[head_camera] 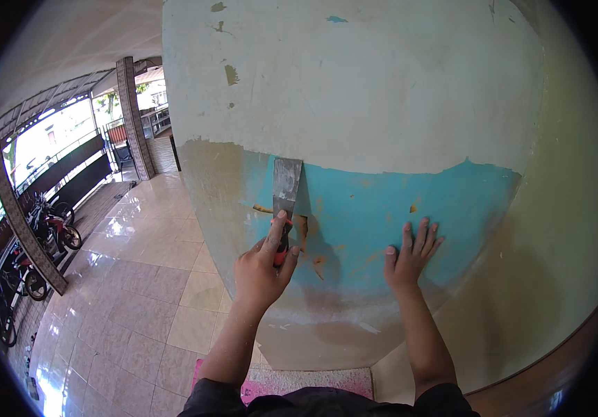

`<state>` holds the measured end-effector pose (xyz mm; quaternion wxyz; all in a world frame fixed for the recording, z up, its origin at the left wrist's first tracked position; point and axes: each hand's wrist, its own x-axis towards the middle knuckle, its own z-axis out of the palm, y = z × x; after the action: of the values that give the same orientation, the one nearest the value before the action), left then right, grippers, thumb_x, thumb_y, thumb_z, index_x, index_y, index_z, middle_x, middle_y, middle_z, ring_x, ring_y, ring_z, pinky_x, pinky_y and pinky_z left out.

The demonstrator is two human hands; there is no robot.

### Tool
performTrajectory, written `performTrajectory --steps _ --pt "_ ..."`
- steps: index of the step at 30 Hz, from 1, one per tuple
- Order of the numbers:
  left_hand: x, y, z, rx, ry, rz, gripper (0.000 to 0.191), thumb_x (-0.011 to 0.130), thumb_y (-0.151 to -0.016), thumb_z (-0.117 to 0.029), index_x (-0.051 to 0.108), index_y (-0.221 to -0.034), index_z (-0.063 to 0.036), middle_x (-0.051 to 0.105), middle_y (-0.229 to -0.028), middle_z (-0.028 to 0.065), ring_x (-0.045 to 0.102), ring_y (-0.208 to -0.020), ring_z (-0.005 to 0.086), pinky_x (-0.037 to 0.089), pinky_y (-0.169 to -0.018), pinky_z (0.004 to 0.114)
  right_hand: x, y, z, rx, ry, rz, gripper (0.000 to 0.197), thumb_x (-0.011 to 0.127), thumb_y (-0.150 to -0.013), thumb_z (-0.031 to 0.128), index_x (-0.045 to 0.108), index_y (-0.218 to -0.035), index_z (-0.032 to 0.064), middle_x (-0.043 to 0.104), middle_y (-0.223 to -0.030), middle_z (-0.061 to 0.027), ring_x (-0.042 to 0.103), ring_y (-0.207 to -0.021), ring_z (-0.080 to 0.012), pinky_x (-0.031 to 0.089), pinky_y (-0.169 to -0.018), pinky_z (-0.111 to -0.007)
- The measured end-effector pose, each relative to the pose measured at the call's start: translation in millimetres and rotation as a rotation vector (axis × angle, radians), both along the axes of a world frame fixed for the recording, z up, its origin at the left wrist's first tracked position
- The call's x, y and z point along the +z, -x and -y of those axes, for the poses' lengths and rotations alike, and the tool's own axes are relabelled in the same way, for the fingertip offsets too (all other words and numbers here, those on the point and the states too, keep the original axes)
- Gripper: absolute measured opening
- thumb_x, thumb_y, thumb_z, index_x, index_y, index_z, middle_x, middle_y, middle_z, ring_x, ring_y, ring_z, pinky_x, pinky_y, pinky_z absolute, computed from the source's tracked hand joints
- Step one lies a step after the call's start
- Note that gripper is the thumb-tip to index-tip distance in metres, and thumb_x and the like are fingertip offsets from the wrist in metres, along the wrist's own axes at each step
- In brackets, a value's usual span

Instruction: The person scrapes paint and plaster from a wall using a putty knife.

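My left hand [263, 268] grips the red and black handle of a paint scraper [286, 182], index finger stretched along it. The scraper points upward, its broad metal blade against the wall, the tip at the lower edge of the pale, flaking paint layer [351, 104]. Below that ragged edge lies a bare turquoise patch [372, 198] with orange-brown scuffs. A dark gouge [303, 228] shows just right of the handle, partly in the scraper's shadow. Flat on the turquoise area to the right rests my right hand [410, 260], fingers spread and holding nothing.
A pink mat [362, 383] strewn with pale flakes lies at the wall's foot. Glossy floor tiles [142, 307] stretch left towards tiled pillars [135, 120] and parked motorcycles [62, 229]. On the right, the wall meets a greenish side wall [564, 208].
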<state>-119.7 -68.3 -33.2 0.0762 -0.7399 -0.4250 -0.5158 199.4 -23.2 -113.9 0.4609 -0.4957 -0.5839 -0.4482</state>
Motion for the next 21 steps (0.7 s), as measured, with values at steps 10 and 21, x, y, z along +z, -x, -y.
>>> performTrajectory --steps 10,21 --pt "-63.5 -74.1 19.7 -0.52 0.001 0.192 0.059 0.049 -0.1 -0.023 0.035 -0.147 0.0104 0.07 -0.108 0.0171 0.061 -0.097 0.0381 0.049 -0.087 0.048 -24.7 54.6 76.2 0.756 0.505 -0.037 0.073 0.049 -0.101 0.041 0.024 -0.156 0.0018 0.054 -0.139 -0.0222 0.053 -0.128 -0.041 0.035 -0.109 -0.058" --pt "-23.1 -121.8 22.0 -0.675 -0.121 0.154 0.058 0.059 -0.094 -0.031 0.049 -0.143 -0.001 0.056 -0.133 0.0218 0.053 -0.119 0.0411 0.041 -0.1 0.052 -9.5 44.0 92.3 1.11 0.47 -0.412 0.071 0.05 -0.101 0.022 0.014 -0.155 -0.0066 0.066 -0.097 -0.0202 0.068 -0.082 -0.0336 0.053 -0.073 -0.041"
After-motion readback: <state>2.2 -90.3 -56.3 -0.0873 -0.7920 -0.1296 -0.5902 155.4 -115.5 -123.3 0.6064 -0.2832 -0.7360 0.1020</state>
